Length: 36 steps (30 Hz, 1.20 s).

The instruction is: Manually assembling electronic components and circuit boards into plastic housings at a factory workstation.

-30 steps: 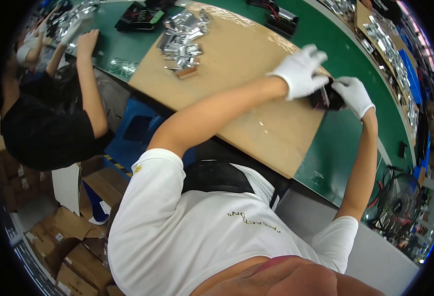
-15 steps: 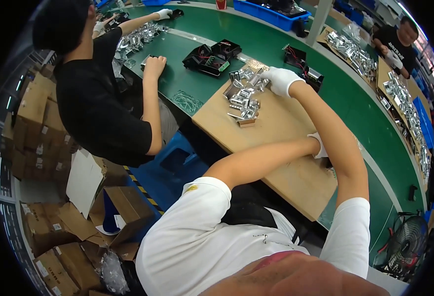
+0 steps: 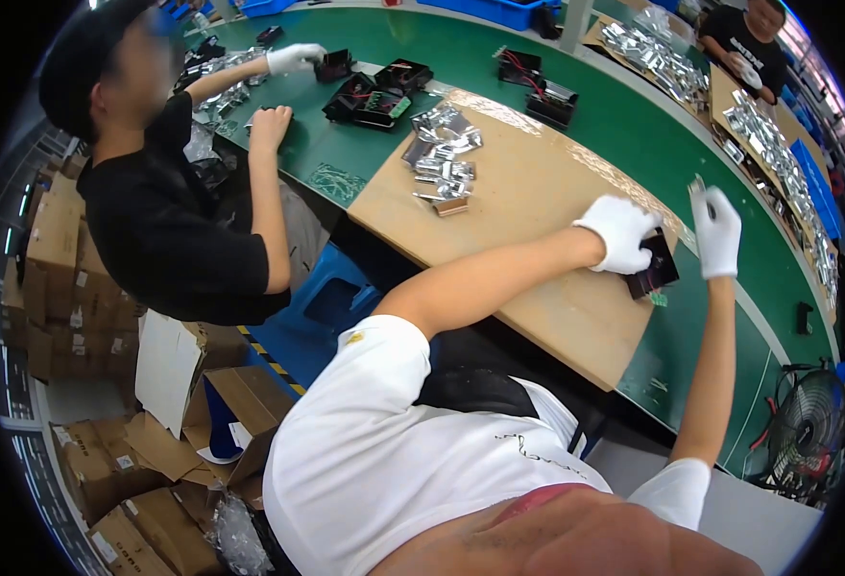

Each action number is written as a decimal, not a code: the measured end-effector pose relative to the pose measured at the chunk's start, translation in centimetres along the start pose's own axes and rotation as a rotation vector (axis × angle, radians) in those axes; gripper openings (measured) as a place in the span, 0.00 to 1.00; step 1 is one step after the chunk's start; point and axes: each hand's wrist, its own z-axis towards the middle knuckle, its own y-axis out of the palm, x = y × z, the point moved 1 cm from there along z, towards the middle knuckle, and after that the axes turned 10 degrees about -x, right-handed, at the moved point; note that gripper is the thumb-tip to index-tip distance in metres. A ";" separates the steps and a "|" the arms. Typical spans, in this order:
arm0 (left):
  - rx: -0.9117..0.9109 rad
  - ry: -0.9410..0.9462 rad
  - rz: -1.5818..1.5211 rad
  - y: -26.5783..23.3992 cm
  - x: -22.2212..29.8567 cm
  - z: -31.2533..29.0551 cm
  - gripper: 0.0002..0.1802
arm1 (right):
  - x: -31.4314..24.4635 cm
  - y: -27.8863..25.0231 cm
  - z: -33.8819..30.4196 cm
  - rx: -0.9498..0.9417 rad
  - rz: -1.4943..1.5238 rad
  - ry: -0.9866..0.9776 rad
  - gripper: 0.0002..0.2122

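Observation:
My left hand, in a white glove, grips a black electronic housing at the right end of the tan board. A green terminal block shows at the housing's near end. Just to the right, my gloved right hand is raised, its fingers pinching a small silvery metal piece; the piece's exact shape is too small to make out. A pile of shiny bent metal pieces lies toward the board's far left part.
The tan board rests on a green worktable. Black housings with green terminals stand beyond its left side, more behind it. A co-worker sits left; another is far right. A fan stands near right.
My right hand has moved from the metal pile to the right, bringing a small metal piece beside the housing. The view has shifted. The left co-worker's gloved hand is now at a black housing.

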 end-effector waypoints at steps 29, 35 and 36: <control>-0.139 -0.200 -0.804 0.8 1.3 0.0 0.15 | 3.9 -0.6 -9.5 -0.185 0.625 0.544 0.13; 0.015 -0.268 -1.055 1.0 -0.5 0.8 0.11 | 0.5 0.0 -9.3 -0.102 1.115 0.476 0.13; 0.055 -0.187 -1.018 1.6 -0.7 0.9 0.10 | -0.4 0.2 -9.4 -0.129 1.139 0.460 0.14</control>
